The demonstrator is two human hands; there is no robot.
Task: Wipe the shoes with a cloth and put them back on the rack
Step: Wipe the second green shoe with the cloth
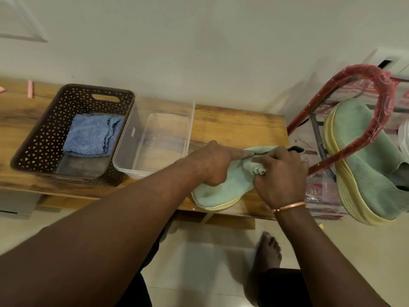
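Note:
A pale green shoe (221,191) with a yellow sole lies on the wooden bench (232,122), its toe near the front edge. My left hand (212,165) holds it from above, index finger stretched along its top. A bunched pale green cloth (257,168) is gripped against the shoe's upper by my right hand (278,176), which hides the heel end. The matching second shoe (363,156) sits tilted on the red-framed rack (386,107) to the right of the bench.
A dark perforated basket (44,138) holding a folded blue cloth (90,138) stands on the bench's left part. Beside it stands a clear plastic tub (190,120). The wall runs behind the bench. My bare foot (267,251) is on the tiled floor below.

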